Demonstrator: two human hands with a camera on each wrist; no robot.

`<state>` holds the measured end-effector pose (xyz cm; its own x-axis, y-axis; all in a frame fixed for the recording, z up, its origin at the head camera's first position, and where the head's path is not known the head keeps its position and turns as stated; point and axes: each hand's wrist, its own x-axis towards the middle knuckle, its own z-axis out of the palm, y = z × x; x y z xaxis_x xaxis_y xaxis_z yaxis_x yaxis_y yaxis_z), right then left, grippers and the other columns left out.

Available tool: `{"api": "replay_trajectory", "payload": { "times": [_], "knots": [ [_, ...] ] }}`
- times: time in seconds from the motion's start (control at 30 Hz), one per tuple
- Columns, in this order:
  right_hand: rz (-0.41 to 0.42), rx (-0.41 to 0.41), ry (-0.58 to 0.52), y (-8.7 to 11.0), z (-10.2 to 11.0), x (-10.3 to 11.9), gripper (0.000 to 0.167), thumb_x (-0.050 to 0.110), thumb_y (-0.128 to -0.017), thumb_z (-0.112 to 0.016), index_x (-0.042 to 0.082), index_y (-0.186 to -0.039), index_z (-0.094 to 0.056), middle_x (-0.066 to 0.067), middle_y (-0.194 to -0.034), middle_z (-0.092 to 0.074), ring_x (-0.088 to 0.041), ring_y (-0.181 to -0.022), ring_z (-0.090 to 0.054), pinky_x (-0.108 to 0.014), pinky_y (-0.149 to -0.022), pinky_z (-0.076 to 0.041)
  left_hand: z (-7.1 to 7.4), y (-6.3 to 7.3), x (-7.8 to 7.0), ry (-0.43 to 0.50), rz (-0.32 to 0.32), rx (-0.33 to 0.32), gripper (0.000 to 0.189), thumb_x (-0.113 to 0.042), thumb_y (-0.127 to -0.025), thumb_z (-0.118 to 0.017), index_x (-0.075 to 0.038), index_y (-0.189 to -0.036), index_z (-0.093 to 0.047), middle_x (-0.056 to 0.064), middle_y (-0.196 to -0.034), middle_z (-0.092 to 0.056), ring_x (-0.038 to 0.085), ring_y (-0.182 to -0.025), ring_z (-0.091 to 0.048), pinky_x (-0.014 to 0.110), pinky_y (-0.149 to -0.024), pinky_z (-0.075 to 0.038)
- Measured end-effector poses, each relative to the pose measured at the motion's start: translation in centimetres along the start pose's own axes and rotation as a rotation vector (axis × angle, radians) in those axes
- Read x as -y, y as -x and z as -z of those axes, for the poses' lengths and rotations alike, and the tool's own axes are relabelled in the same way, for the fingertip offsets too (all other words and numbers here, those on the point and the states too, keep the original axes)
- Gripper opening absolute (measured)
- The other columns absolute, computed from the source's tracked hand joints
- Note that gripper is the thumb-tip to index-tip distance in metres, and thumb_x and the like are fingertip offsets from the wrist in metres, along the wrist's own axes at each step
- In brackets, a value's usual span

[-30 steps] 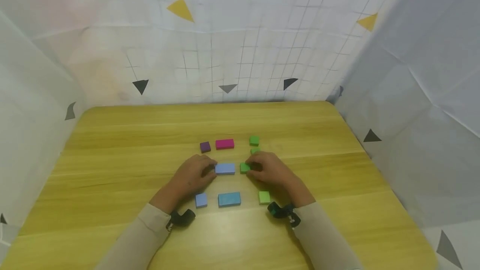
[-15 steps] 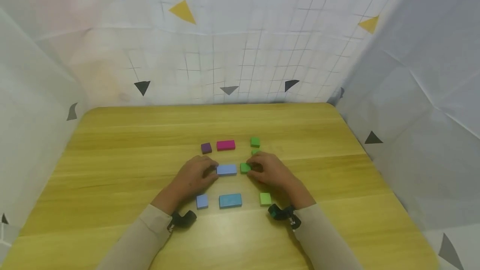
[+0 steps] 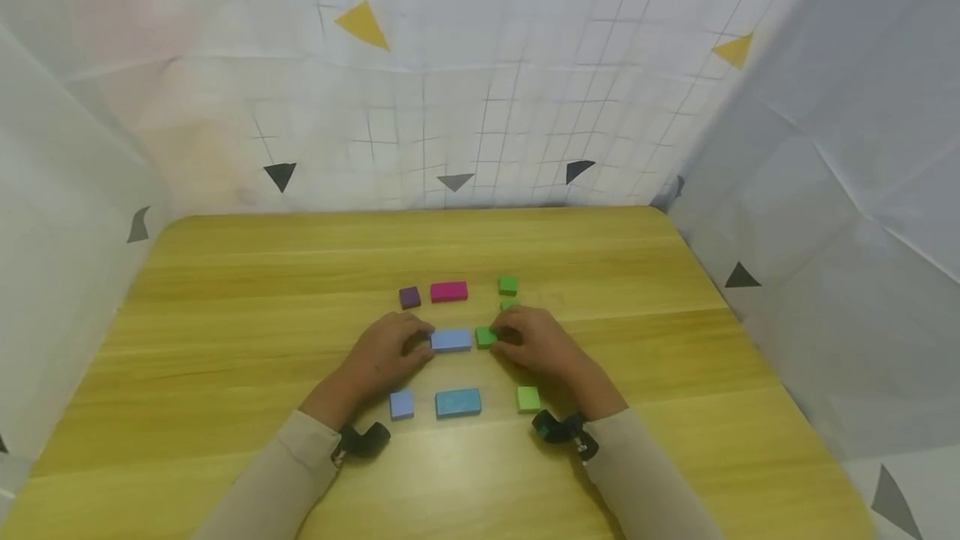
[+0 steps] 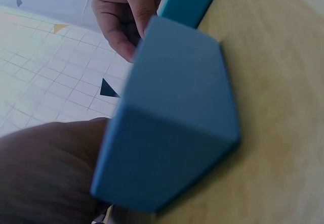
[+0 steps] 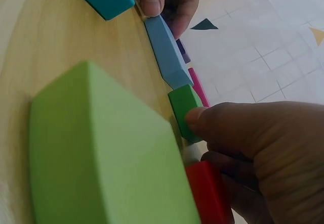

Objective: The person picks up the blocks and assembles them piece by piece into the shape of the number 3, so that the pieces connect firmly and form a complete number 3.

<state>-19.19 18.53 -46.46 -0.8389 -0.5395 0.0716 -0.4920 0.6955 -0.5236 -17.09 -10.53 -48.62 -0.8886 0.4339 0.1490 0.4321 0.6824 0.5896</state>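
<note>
In the head view my left hand [image 3: 384, 352] grips the left end of a long periwinkle-blue block [image 3: 452, 341] lying flat on the table. My right hand [image 3: 542, 345] pinches a small green block [image 3: 484, 337] just right of it. The right wrist view shows the thumb on this green block and its end very close to the blue one; whether they touch I cannot tell. A red block [image 5: 208, 191] sits under the right hand, hidden in the head view. Beyond that hand, another green block [image 3: 509, 304] is partly covered.
Behind lie a purple block [image 3: 409, 297], a magenta block [image 3: 448, 292] and a green block [image 3: 508, 285]. Nearer are a small blue block [image 3: 401, 404], a long teal-blue block [image 3: 457, 402] and a lime block [image 3: 528, 399]. White patterned sheets [image 3: 450, 90] surround the wooden table [image 3: 247, 273].
The right hand has slid the small green block slightly left, narrowing the gap to the periwinkle-blue block. My left hand keeps its grip in place.
</note>
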Motion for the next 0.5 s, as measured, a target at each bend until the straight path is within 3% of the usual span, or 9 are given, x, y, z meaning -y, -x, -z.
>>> {"api": "replay_trajectory", "payload": {
  "times": [0.5],
  "knots": [
    [0.013, -0.010, 0.032, -0.05, -0.16, 0.28, 0.018, 0.023, -0.088, -0.077, 0.014, -0.102, -0.075, 0.006, -0.098, -0.070, -0.011, -0.093, -0.063, -0.035, -0.089, -0.054, -0.23, -0.04, 0.11, -0.004, 0.009, 0.000, 0.033, -0.033, -0.092, -0.072, -0.017, -0.120, -0.070, -0.002, -0.119, -0.068, 0.018, -0.115, -0.059, 0.040, -0.103, -0.047]
  ]
}}
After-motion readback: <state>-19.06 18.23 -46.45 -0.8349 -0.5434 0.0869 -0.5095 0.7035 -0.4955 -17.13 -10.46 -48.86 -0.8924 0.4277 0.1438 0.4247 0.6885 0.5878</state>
